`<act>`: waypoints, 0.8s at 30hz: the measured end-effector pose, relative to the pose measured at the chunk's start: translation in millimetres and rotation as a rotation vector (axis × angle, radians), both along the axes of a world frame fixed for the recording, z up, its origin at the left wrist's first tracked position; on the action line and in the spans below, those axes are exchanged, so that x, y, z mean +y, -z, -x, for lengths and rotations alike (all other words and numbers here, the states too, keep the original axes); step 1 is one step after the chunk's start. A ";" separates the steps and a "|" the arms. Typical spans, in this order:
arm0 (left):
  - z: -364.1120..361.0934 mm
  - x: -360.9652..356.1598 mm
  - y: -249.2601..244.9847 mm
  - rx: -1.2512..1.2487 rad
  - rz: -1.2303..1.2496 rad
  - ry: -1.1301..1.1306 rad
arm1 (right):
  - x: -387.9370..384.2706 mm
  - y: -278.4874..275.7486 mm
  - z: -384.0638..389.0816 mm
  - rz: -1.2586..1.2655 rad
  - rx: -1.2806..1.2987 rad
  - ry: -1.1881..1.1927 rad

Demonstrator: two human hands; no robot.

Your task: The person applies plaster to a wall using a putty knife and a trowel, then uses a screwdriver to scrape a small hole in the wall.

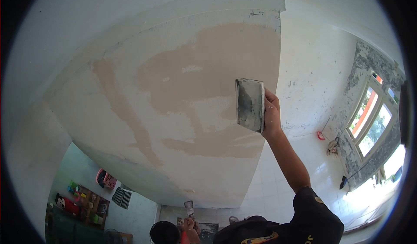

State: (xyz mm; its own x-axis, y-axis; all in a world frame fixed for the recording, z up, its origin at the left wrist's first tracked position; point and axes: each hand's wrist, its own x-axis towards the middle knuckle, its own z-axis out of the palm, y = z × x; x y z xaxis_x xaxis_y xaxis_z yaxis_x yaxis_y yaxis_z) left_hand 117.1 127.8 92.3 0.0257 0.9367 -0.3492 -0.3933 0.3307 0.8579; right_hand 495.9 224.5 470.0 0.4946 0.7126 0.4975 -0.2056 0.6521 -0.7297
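Observation:
My right hand (272,116) is raised at the wall, closed on a rectangular metal plate (250,106) smeared with grey-white filler. The plate is in front of the beige-patched wall (217,61). Low in the view, my left hand (190,225) is closed around a small putty knife (189,207), its stained blade pointing up. Just left of that hand is a dark round object (165,232), whose inside I cannot make out. Beige strokes and pale gaps mark the wall surface.
A window (371,118) stands in a patchy grey wall at the right. A pink basket (106,179), a striped mat (121,198) and cluttered shelves (92,205) are at lower left. A red dustpan (320,135) rests near the far wall.

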 end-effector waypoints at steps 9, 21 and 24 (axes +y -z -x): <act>-5.0 -10.4 -57.5 -0.369 0.481 -0.364 | -14.3 -99.6 -87.4 -0.293 -0.719 1.120; 23.3 33.2 11.9 0.201 -0.009 -0.120 | 19.8 -30.8 -87.6 -0.513 -1.431 1.355; 7.4 36.7 -12.2 0.203 0.015 -0.092 | 14.9 46.4 -70.5 -0.445 -1.487 1.205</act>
State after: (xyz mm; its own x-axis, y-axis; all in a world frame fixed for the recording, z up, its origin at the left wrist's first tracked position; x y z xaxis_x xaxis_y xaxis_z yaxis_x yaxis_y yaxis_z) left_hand 109.7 164.5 104.5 -0.1319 0.9264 -0.3527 -0.2417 0.3150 0.9178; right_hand 566.3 239.5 423.6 -0.3634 0.1094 0.9252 0.9291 0.1159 0.3512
